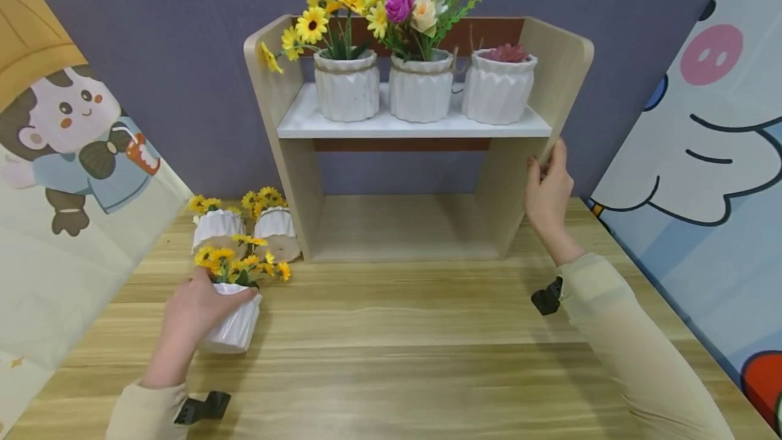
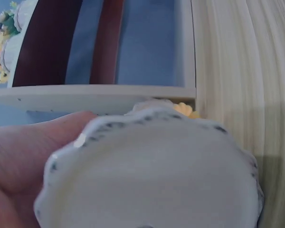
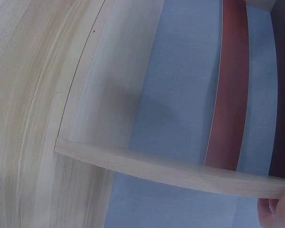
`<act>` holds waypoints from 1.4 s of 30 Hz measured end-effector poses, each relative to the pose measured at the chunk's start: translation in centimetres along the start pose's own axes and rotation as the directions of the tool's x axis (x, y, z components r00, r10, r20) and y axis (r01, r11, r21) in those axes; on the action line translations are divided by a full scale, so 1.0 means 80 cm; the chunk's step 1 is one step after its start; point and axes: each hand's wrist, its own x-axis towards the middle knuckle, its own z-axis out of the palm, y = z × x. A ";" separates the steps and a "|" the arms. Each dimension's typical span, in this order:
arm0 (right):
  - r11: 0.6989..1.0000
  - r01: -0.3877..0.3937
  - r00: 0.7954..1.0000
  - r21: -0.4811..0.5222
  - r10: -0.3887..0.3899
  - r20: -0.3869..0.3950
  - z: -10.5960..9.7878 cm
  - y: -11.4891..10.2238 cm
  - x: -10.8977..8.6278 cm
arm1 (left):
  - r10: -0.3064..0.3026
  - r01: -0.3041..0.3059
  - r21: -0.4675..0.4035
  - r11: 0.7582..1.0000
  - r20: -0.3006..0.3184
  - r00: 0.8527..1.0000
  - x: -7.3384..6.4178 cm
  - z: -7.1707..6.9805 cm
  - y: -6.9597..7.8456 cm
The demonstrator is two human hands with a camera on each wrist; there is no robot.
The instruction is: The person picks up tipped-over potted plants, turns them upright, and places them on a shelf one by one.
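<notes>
My left hand (image 1: 194,307) grips a white fluted flowerpot (image 1: 237,326) of small yellow flowers (image 1: 229,262), thumb along its near rim. The pot tilts; its scalloped underside (image 2: 152,175) fills much of the left wrist view. Whether it touches the table is unclear. My right hand (image 1: 550,192) holds the front edge of the right side panel of a small wooden shelf (image 1: 406,250), below its white upper board. The right wrist view catches only some fingers (image 3: 266,211) at that panel's edge.
On the upper board stand three white pots: yellow daisies (image 1: 347,87), mixed flowers (image 1: 421,90) and a reddish succulent (image 1: 499,90). Two more yellow-flowered pots, one at the left (image 1: 218,226) and one against the shelf (image 1: 275,226), lie tipped on the wooden table (image 1: 391,352).
</notes>
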 end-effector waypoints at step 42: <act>1.000 0.001 1.000 -0.020 -0.001 -0.017 0.001 -0.001 0.000 | 0.232 -0.314 -0.105 0.943 -0.469 0.852 0.013 0.037 0.013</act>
